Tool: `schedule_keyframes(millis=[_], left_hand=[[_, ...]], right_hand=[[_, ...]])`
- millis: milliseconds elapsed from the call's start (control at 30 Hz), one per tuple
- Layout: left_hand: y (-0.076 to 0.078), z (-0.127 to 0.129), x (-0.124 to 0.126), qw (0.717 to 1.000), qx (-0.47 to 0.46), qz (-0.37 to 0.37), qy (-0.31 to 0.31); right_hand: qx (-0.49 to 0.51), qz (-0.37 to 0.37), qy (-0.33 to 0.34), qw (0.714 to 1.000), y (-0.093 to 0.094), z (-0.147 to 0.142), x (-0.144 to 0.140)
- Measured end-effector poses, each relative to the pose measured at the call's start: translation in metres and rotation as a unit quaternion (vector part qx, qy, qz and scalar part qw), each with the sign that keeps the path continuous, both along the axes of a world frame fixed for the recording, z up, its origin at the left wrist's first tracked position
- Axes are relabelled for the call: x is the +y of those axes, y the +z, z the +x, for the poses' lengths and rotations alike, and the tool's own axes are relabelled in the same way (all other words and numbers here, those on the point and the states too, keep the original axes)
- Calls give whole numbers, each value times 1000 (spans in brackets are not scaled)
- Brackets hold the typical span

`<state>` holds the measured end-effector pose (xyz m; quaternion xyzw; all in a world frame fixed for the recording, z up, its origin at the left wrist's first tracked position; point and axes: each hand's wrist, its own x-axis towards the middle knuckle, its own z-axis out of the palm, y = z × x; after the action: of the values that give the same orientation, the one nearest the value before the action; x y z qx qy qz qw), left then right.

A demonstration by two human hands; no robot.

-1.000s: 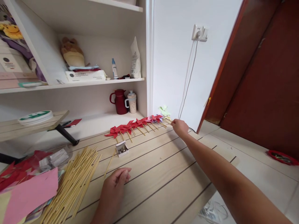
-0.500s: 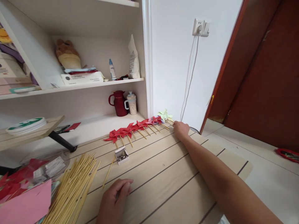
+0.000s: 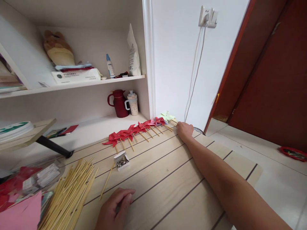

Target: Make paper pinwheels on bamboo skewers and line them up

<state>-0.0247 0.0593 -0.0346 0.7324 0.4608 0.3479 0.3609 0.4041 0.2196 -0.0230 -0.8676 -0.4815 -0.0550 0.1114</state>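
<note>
Right arm extends inward from 4 o'clock, elbow nearly straight; right hand (image 3: 185, 131) pinches a stick end (image 3: 175, 123). Left hand (image 3: 111, 207), 7 o'clock, loosely curled; cannot tell whether fingertips press together. Counts: one green pinwheel (image 3: 166, 115), at right hand's 10 o'clock; red pinwheels (image 3: 130, 130) several, overlapping, uncountable; one tack box (image 3: 124, 166), left hand's 12 o'clock.
</note>
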Motion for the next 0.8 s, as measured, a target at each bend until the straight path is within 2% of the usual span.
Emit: schedule_keyframes(millis=[600,800], left_hand=[[-2,-3,2,996,51,63,-23],[4,0,1,993,55,100,-20]], right_hand=[[41,35,-22,998,-3,1,1],[69,58,-47,995,-2,2,-3]])
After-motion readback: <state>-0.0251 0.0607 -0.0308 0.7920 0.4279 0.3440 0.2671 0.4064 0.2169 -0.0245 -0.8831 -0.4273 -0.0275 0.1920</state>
